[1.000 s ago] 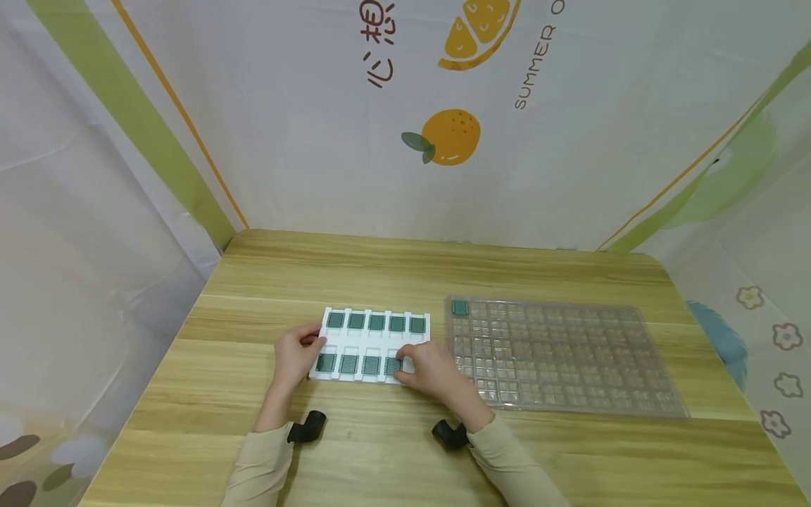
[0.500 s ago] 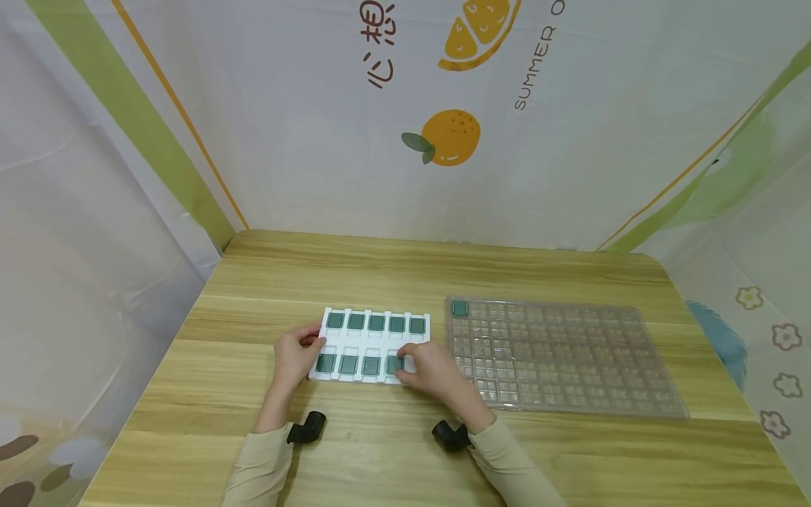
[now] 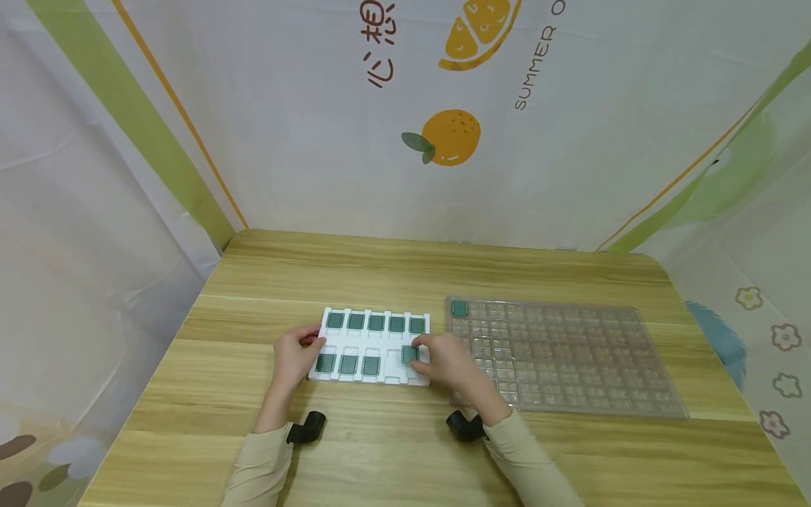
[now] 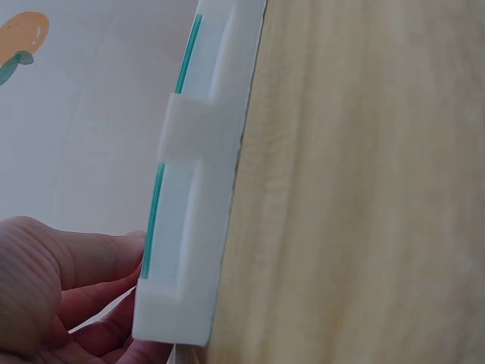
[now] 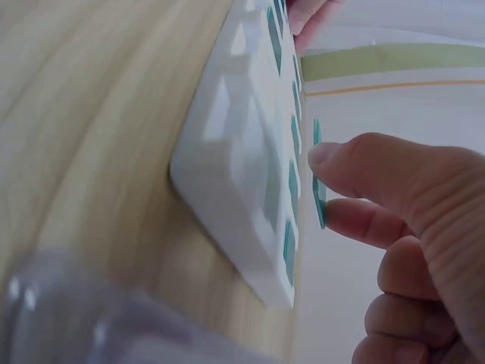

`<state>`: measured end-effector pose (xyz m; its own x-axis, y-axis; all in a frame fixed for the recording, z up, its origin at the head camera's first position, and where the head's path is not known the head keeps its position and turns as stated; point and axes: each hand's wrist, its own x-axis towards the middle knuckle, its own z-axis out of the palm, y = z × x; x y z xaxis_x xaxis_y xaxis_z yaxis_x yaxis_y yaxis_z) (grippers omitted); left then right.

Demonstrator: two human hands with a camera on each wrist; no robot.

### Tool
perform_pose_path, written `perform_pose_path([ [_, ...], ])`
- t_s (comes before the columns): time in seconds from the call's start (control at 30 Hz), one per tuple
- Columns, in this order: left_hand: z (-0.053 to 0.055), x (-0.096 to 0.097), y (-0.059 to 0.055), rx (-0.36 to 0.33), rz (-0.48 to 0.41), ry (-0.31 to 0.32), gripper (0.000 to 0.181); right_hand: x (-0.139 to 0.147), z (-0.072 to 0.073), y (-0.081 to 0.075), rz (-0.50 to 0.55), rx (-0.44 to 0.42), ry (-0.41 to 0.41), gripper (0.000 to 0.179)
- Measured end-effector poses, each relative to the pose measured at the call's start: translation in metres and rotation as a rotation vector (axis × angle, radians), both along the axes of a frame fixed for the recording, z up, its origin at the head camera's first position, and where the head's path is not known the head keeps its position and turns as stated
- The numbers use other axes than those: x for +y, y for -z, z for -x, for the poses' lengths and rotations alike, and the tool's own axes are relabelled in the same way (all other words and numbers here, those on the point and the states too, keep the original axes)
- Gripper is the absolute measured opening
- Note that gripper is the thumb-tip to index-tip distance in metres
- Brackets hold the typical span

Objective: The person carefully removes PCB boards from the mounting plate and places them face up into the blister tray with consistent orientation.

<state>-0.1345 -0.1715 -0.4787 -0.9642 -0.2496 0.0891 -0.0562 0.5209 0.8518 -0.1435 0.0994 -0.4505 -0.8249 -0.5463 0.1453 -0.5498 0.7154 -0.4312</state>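
Observation:
My left hand [image 3: 294, 359] grips the left end of a white plastic tray [image 3: 338, 341], thumb on its upper face. In two rows of the tray's pockets lie several small green circuit boards [image 3: 347, 364]. Between thumb and index finger my right hand [image 3: 451, 362] pinches one green circuit board [image 3: 409, 354]. The right wrist view shows that board [image 5: 319, 199] held by its edges, apart from the tray's surface. Two pockets at the right of the near row hold no board. The left wrist view shows the tray's side wall [image 4: 170, 309] beside my left thumb.
A clear plastic tray [image 3: 570, 352] with many small pockets lies right of the white tray. One green board [image 3: 460, 308] sits in its far left corner pocket. Both rest on a wood-grain table [image 3: 367, 451], with printed curtains [image 3: 317, 141] behind and at the sides.
My right hand has lifted a circuit board from its near-row pocket and moved it right, slightly away from me. My left hand and both trays have stayed put.

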Motion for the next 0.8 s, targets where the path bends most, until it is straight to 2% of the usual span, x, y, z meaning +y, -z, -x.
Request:
perform_pose_path([
  [0.13,0.000,0.000,0.000,-0.004,-0.002,0.000,0.026,0.006,0.002,-0.002,-0.027,-0.006,0.036,0.023],
  [0.37,-0.001,0.000,-0.001,-0.020,-0.009,0.001,0.026,0.022,0.008,-0.007,0.014,-0.021,0.052,0.025],
  [0.57,-0.001,0.000,-0.002,-0.019,-0.009,-0.001,0.026,0.037,0.016,-0.008,-0.005,-0.010,0.088,0.024],
  [0.8,0.000,0.000,-0.001,-0.016,-0.001,0.000,0.025,0.052,0.024,-0.011,0.005,-0.001,0.080,0.026],
])
